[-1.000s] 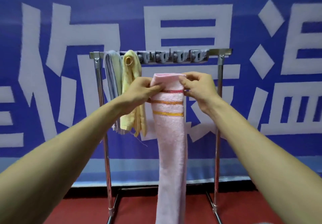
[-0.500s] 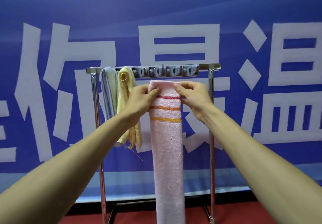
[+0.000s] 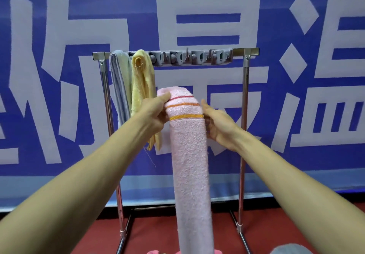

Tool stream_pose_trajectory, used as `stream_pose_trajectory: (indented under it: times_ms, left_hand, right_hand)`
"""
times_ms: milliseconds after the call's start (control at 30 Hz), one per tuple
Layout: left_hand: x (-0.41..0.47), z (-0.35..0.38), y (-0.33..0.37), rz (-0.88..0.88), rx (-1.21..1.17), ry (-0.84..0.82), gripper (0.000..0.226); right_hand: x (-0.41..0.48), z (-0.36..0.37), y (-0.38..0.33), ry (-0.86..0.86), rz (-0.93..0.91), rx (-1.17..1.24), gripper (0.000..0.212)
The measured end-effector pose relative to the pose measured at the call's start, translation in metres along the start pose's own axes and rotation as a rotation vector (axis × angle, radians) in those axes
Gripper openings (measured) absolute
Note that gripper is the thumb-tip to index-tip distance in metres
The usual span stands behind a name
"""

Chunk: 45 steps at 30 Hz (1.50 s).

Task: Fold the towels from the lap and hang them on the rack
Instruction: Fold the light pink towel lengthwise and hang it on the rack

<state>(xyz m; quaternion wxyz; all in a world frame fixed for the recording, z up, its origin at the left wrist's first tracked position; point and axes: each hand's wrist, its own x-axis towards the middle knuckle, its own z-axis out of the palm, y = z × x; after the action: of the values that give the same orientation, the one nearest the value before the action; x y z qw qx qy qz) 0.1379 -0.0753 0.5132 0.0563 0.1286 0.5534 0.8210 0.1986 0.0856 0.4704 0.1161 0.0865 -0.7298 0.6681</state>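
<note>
The left hand (image 3: 155,113) has its fingers clamped on the folded top of the pink towel (image 3: 189,155), likely so the fold holds for the rack (image 3: 245,50) at twelve o'clock. The right hand (image 3: 219,127) steadies the towel's edge, and I cannot tell its fingers' grip.

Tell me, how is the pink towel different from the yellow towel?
The pink towel is held up by the left hand, below the top bar of the rack; the yellow towel already hangs from that bar. The pink towel has red and orange stripes; the yellow towel looks plain. The pink towel hangs as one smooth strip; the yellow towel is bunched, with a loose thread trailing. Both are fluffy and folded narrow.
</note>
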Motion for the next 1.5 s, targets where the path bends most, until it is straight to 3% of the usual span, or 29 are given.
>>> stream_pose_trajectory:
  times_ms: [67,133,267,400,467,667,867,1000,1200,1300,1433,1500]
  left_hand:
    - [0.012,-0.012,-0.009,-0.111,-0.089,0.029,0.019]
    - [0.024,-0.023,-0.02,-0.157,-0.192,0.068,0.004]
    - [0.039,-0.047,-0.053,-0.162,-0.368,0.087,0.031]
    - [0.035,-0.072,-0.104,-0.143,-0.315,-0.03,0.034]
    - [0.033,-0.087,-0.134,-0.171,-0.304,-0.009,0.027]
    - [0.004,-0.118,-0.211,-0.336,-0.096,-0.102,0.061]
    - [-0.02,-0.108,-0.238,-0.298,0.232,-0.059,0.041]
    - [-0.027,-0.102,-0.245,-0.148,0.24,-0.051,0.022]
    - [-0.04,-0.097,-0.252,-0.124,0.354,-0.126,0.022]
    - [-0.046,-0.097,-0.255,-0.137,0.375,-0.143,0.029]
    - [-0.051,-0.092,-0.253,-0.092,0.349,-0.137,0.026]
    - [-0.05,-0.09,-0.251,-0.078,0.312,-0.101,0.025]
  right_hand:
    - [0.001,-0.003,0.016,-0.032,0.015,-0.036,0.044]
    - [0.002,-0.004,0.035,-0.103,0.052,-0.086,0.032]
    - [0.001,0.006,0.06,-0.084,0.01,-0.159,0.018]
    - [0.007,0.018,0.091,0.004,-0.033,-0.19,0.012]
    - [0.009,0.024,0.111,0.027,-0.024,-0.17,0.007]
    - [0.013,0.027,0.169,0.139,0.082,-0.082,0.014]
    - [-0.004,0.023,0.209,0.222,0.215,0.036,0.008]
    - [-0.009,0.014,0.212,0.251,0.246,0.102,0.011]
    - [-0.024,0.006,0.205,0.258,0.331,0.303,0.007]
    - [-0.027,0.005,0.204,0.306,0.379,0.369,0.014]
    - [-0.029,0.008,0.213,0.318,0.475,0.362,0.009]
    - [-0.029,0.01,0.219,0.27,0.509,0.287,0.022]
